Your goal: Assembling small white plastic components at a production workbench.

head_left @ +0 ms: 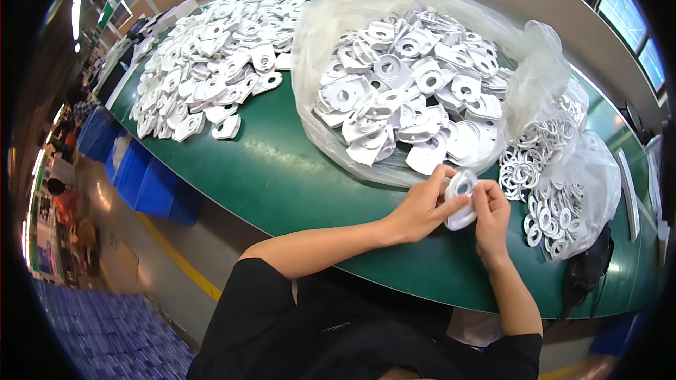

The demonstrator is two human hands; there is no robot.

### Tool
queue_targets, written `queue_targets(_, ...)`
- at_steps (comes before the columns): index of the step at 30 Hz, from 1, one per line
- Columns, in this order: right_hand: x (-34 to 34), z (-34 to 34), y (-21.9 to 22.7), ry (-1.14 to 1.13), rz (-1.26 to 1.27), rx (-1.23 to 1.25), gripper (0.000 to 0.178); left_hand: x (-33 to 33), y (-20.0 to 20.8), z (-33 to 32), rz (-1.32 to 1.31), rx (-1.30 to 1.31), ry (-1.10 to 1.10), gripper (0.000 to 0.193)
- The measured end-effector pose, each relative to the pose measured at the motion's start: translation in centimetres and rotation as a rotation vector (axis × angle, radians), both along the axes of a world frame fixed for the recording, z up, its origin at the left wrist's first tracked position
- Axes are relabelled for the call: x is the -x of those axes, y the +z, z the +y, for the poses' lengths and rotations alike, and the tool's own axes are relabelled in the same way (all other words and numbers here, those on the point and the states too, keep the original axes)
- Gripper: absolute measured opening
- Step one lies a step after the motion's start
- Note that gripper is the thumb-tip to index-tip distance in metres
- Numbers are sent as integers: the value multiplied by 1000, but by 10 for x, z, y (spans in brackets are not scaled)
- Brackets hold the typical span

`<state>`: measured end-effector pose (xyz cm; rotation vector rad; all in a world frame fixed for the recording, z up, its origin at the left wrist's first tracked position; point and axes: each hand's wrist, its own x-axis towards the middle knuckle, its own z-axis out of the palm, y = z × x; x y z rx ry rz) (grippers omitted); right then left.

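Between my two hands, just above the near side of the green table, is a white plastic part (460, 221) with a round hole. My left hand (420, 205) grips its left side, thumb laid across the front. At its right edge, the fingers of my right hand (491, 212) pinch it; whether they also hold a small ring is hard to make out. Right beyond my hands lies a heap of similar white plastic parts (429, 79) in an opened clear plastic bag (315, 109). White rings (520, 172) spill from bags close to my right hand.
A second large pile of white parts (211, 56) covers the table's (246, 169) far left. More white rings (556, 214) lie in a clear bag at the right, beside a black bag (588, 267). Blue bins (144, 176) stand on the floor past the left edge.
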<state>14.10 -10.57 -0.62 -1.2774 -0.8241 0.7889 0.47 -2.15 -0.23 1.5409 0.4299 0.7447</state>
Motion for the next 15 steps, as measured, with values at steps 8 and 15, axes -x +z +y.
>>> queue_targets(8,-5,-3,2,-14,209,13,12,7,-1,-5,419,-639,-61,46)
queue_targets(15,-12,1,0,90,-170,28,13,19,0,25,346,-485,-209,30)
